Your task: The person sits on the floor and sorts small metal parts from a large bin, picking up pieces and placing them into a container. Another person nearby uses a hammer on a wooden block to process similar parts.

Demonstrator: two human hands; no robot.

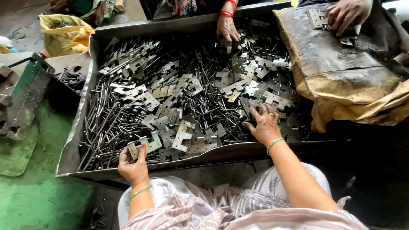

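Left hand pinched on flat grey hinge plate at metal tray near rim; right hand spread, fingers apart, atop heaped thin pins. Co-worker's hand opposite.

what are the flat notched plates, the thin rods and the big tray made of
Flat notched plates: likely stamped steel, dull grey, bare, with glinting edges. Thin rods: metal too, probably steel wire, darker with a slight shine. Tray: sheet metal, grey with worn, scuffed walls. The left hand pinches one plate; the right hand rests on the pile.
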